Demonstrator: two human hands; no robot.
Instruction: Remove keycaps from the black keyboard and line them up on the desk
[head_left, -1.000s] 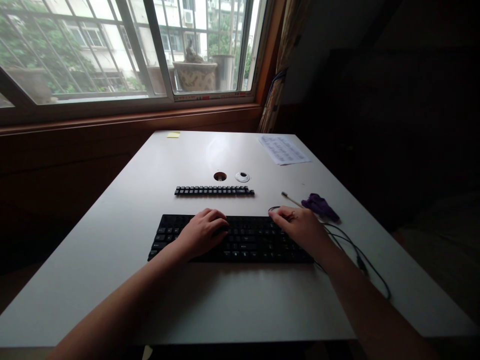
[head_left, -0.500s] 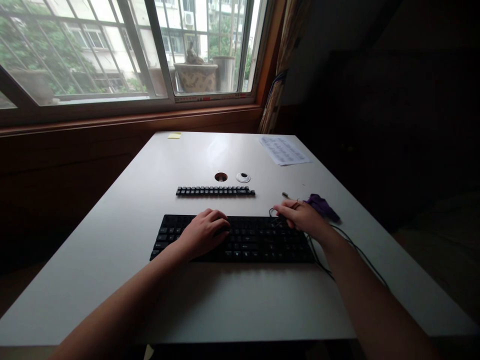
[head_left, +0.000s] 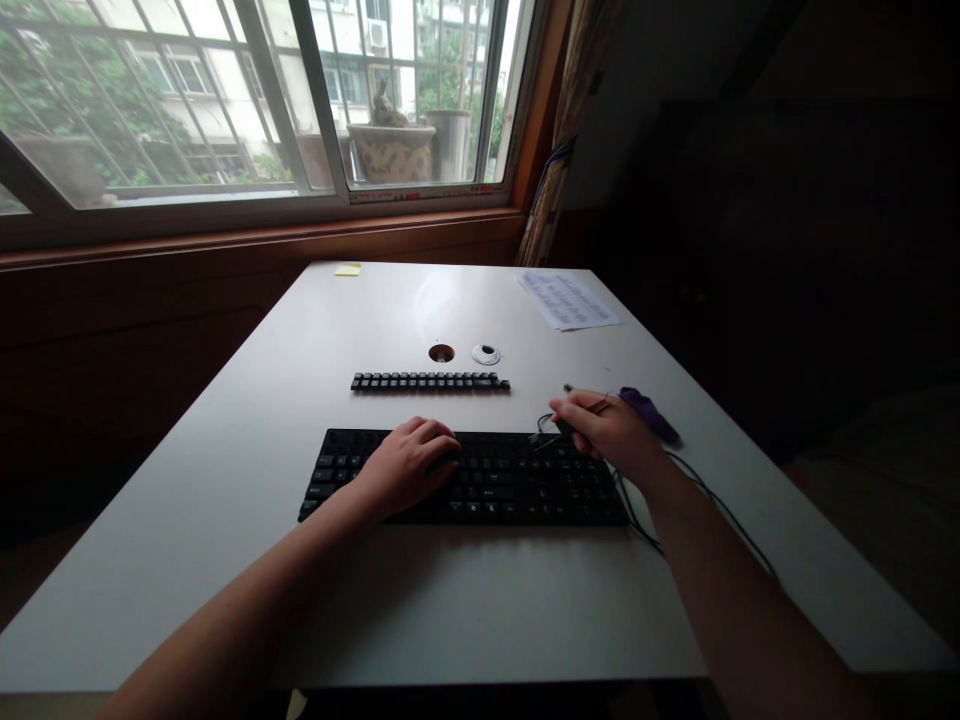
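Note:
A black keyboard lies across the desk in front of me. My left hand rests palm down on its left-middle part, fingers bent over the keys and gripping nothing. Over the keyboard's upper right part, my right hand is closed on a keycap puller with a dark handle and thin wire prongs. The prongs point left and down; whether they touch a key I cannot tell. Behind the keyboard, loose black keycaps stand lined up in rows.
A purple cloth lies beyond my right hand, with a small dark-tipped piece near it. A black cable runs by my right forearm. Printed sheets, a round cable hole, its white cover and a yellow note are farther back.
My right hand has risen slightly and shifted a little away from me with the keycap puller, its wire prongs showing more clearly. The left hand keeps its place on the keyboard.

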